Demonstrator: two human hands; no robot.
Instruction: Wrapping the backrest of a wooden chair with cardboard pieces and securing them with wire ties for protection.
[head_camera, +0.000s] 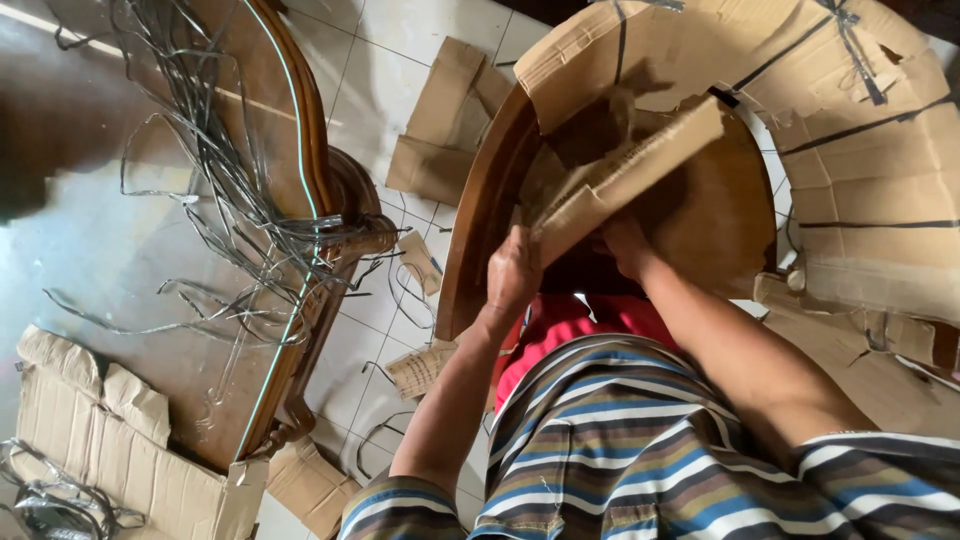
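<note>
The left hand (513, 272) is closed around the lower end of a long cardboard strip (630, 178), and the right hand (622, 243) grips it from below. The strip lies tilted over a round wooden table (480, 200), both forearms reaching forward.

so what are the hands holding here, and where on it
Both hands grip a folded strip of cardboard at its lower end: the left hand at the bottom corner, the right hand just beside it on the underside.
</note>
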